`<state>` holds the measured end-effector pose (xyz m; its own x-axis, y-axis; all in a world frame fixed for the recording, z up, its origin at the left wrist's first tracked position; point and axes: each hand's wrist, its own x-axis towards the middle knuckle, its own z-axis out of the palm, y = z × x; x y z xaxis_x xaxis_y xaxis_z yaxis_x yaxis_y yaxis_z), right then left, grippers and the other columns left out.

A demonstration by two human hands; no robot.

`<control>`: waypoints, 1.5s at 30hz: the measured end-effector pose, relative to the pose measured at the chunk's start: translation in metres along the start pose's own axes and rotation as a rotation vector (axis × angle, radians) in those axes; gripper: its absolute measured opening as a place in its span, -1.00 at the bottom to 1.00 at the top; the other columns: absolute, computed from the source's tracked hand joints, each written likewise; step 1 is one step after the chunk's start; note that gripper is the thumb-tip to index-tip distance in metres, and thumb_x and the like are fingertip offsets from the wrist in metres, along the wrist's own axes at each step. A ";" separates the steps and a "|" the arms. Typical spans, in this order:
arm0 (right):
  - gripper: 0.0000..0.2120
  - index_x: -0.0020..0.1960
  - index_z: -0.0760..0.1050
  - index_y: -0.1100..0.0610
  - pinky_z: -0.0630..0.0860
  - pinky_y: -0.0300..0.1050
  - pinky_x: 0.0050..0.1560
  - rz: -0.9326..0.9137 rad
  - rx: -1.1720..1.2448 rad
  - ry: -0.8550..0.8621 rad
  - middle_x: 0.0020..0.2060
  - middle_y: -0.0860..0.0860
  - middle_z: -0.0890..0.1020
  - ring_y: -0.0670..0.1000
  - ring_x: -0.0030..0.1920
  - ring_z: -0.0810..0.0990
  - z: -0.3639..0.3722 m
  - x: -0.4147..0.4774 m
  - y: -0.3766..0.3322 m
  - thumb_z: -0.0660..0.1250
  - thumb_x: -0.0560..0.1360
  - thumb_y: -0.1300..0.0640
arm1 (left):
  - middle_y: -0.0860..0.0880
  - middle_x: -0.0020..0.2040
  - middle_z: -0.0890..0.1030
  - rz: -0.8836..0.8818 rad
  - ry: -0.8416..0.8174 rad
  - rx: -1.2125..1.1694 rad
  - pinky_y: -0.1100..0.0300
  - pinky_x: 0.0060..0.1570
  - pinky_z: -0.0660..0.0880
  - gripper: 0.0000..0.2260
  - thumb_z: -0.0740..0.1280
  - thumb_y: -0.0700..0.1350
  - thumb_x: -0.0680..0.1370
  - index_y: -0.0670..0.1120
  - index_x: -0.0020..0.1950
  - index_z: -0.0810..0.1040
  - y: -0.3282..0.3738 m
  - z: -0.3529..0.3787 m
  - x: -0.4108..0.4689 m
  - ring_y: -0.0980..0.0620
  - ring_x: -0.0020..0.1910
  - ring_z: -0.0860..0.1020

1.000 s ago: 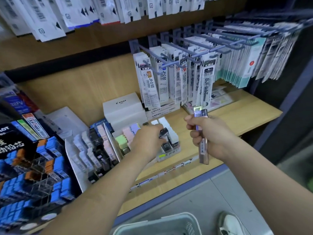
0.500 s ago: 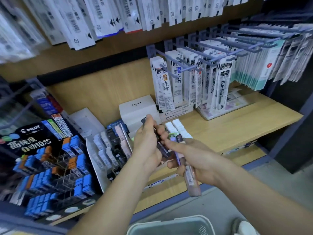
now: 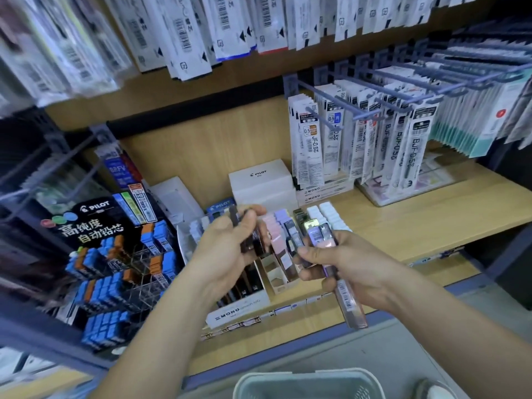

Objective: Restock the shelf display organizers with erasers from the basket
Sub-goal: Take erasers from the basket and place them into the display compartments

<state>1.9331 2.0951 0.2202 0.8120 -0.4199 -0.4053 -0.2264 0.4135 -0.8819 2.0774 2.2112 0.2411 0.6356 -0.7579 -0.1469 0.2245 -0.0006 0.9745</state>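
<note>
My left hand (image 3: 227,251) is closed on a dark slim eraser pack (image 3: 250,234), held above the white MONO display organizer (image 3: 239,309) on the wooden shelf. My right hand (image 3: 339,263) grips a bunch of long slim eraser packs (image 3: 349,303), whose clear ends stick out below my wrist and whose tops (image 3: 319,230) show above my fingers. The two hands are close together over the organizer's slots, which hold pink, lilac, dark and white packs (image 3: 277,234). Some front slots (image 3: 276,276) look empty. The pale basket (image 3: 305,384) sits on the floor at the bottom edge.
A black Pilot lead display (image 3: 115,254) with blue and orange cases stands to the left. White Pilot boxes (image 3: 262,182) sit behind the organizer. Refill packs hang on hooks (image 3: 359,133) at upper right and along the top. A shoe (image 3: 437,390) shows beside the basket.
The view has swung right and closer. My left hand lifted off the organizer with a dark pack, and my right hand came down and leftward until the hands nearly meet.
</note>
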 end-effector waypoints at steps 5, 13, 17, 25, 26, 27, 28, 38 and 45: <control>-0.76 0.13 0.55 0.21 0.26 -0.33 -0.57 -0.005 0.119 -0.004 -0.14 0.10 0.69 -0.05 -0.38 0.59 0.014 0.005 0.000 0.42 0.47 0.23 | -0.10 -0.31 0.56 -0.035 0.040 0.038 0.10 -0.24 0.52 -0.89 0.16 -0.26 0.63 -0.14 0.06 0.47 -0.009 0.005 -0.016 -0.01 -0.35 0.58; -0.91 -0.03 0.59 0.14 0.23 -0.34 -0.60 0.037 0.064 -0.117 -0.17 0.08 0.63 0.04 -0.19 0.67 0.039 0.001 0.001 0.42 0.48 0.23 | -0.03 -0.09 0.69 0.087 0.191 0.266 0.20 -0.10 0.55 -0.84 0.19 -0.15 0.64 -0.05 -0.01 0.57 -0.019 -0.001 -0.022 0.07 -0.11 0.63; -0.92 -0.02 0.58 0.15 0.27 -0.31 -0.57 -0.039 -0.040 -0.118 -0.17 0.11 0.69 0.00 -0.22 0.67 0.056 0.003 0.007 0.40 0.49 0.24 | -0.03 -0.23 0.68 -0.083 0.121 0.084 0.27 -0.42 0.47 -0.79 0.17 -0.22 0.63 -0.07 -0.01 0.60 -0.015 -0.002 -0.028 0.08 -0.38 0.58; -0.96 -0.07 0.52 0.16 0.30 -0.30 -0.56 -0.139 -0.078 -0.053 -0.22 0.13 0.69 -0.02 -0.33 0.62 0.054 0.014 -0.001 0.38 0.50 0.20 | -0.01 -0.36 0.36 -0.264 0.090 0.855 0.24 -0.51 0.19 -0.78 0.16 -0.09 0.64 0.01 0.30 0.31 0.013 -0.099 -0.023 0.14 -0.59 0.24; -0.96 -0.08 0.52 0.15 0.30 -0.30 -0.56 -0.130 -0.096 -0.056 -0.21 0.13 0.69 -0.02 -0.34 0.61 0.056 0.016 0.001 0.38 0.51 0.20 | -0.01 -0.36 0.32 -0.315 0.074 0.861 0.21 -0.48 0.16 -0.73 0.17 -0.10 0.63 0.03 0.32 0.25 0.014 -0.107 -0.025 0.11 -0.57 0.21; -0.96 -0.09 0.52 0.14 0.30 -0.31 -0.55 -0.119 -0.110 -0.057 -0.21 0.13 0.69 -0.03 -0.34 0.62 0.057 0.017 0.002 0.38 0.51 0.19 | 0.00 -0.35 0.29 -0.340 0.060 0.866 0.20 -0.47 0.16 -0.71 0.17 -0.11 0.63 0.03 0.33 0.23 0.015 -0.111 -0.027 0.09 -0.54 0.20; -0.96 -0.09 0.52 0.13 0.30 -0.30 -0.55 -0.108 -0.120 -0.057 -0.21 0.13 0.70 -0.03 -0.34 0.62 0.060 0.018 0.004 0.38 0.51 0.19 | 0.00 -0.33 0.30 -0.331 0.039 0.877 0.20 -0.46 0.18 -0.71 0.16 -0.14 0.63 0.01 0.34 0.24 0.015 -0.112 -0.030 0.08 -0.52 0.21; -0.94 -0.07 0.50 0.12 0.31 -0.29 -0.53 -0.040 -0.133 -0.114 -0.22 0.12 0.70 -0.01 -0.33 0.61 0.083 0.028 0.016 0.38 0.51 0.20 | -0.14 -0.17 0.67 -0.185 0.015 0.775 0.22 -0.33 0.56 -0.78 0.34 -0.22 0.55 -0.12 0.19 0.48 0.012 -0.118 -0.040 0.02 -0.38 0.61; -0.95 -0.06 0.52 0.13 0.31 -0.28 -0.52 -0.036 -0.144 -0.153 -0.22 0.12 0.70 -0.01 -0.35 0.60 0.093 0.035 0.020 0.38 0.51 0.18 | 0.03 -0.39 0.55 0.053 0.161 0.950 0.40 -0.47 0.37 -0.89 0.34 -0.06 0.55 -0.04 -0.03 0.64 0.018 -0.130 -0.040 0.18 -0.48 0.42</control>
<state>2.0067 2.1635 0.2113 0.8908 -0.3004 -0.3409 -0.2608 0.2762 -0.9250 2.1520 2.3264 0.2426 0.7375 -0.6734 -0.0514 -0.4540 -0.5506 0.7005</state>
